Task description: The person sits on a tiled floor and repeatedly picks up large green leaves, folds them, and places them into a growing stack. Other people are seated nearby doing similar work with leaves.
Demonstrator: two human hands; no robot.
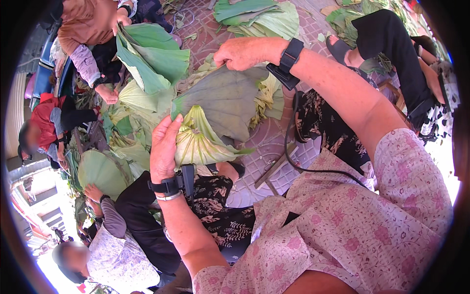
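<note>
A large lotus leaf (223,103) is stretched out between my two hands in front of me. Its broad face is dull grey-green, turning greener by the left edge. My left hand (165,144) pinches the near left side, thumb on top. Beside that thumb a pale yellow-green, ribbed part (198,144) folds up into a pleated fan; whether it belongs to the same leaf I cannot tell. At the far edge, my right hand (247,53) is closed on the leaf, its fingers curled around the rim. Black straps with small devices sit on both wrists.
A pile of lotus leaves (134,142) lies to the left. More leaves (259,19) rest on the paved floor (267,147) ahead. Opposite, a person holds up a green leaf (154,54). Other people sit at left and right. A black cable (303,169) hangs past my right arm.
</note>
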